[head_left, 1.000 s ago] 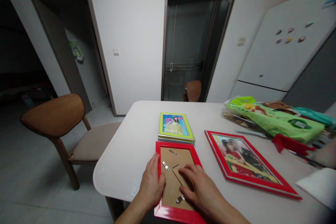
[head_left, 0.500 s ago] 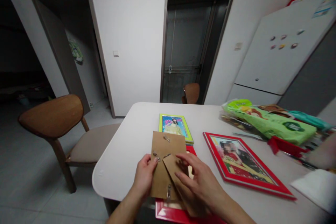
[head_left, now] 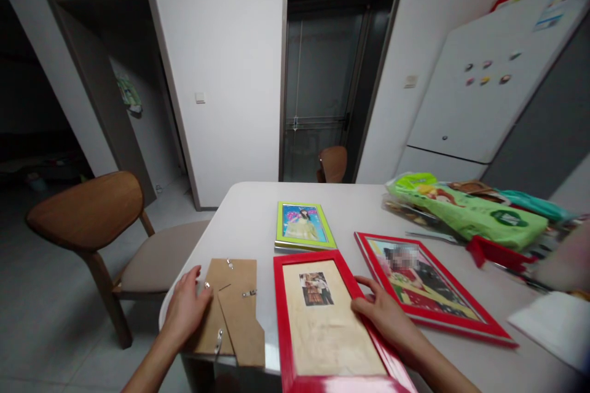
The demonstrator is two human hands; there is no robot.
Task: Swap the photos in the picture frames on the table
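White walls and two dark doorways stand behind a pale table point(head_left: 239, 221) with a rounded corner, and a wooden chair point(head_left: 87, 212) waits at its left side. On the near edge lies a brown backing board point(head_left: 233, 301) with its folding stand and small metal clips facing up; it sits just left of a red frame point(head_left: 281, 313), close beside it, and its long axis runs away from the person, almost parallel to the frame. The left hand point(head_left: 184, 310) rests flat on the left edge of the board, fingers spread and relaxed, not clamped around it. The right hand point(head_left: 385, 316) lies on the right border of the red frame, fingers loosely open and touching the rim. Inside this frame a cream sheet with a small photo point(head_left: 316, 288) near the top is showing. So the board is to the left of the frame, and the left hand is the nearer one to it, while the right hand only touches the frame. Beyond the red frame a green frame point(head_left: 304, 225) lies flat with a colourful picture, and to the right a bigger red frame point(head_left: 428, 285) lies at an angle. Farther right there are green plastic packets point(head_left: 470, 212) with printing that I cannot read. A white fridge point(head_left: 483, 98) carries small magnets and a paper label at the top, too small to read.
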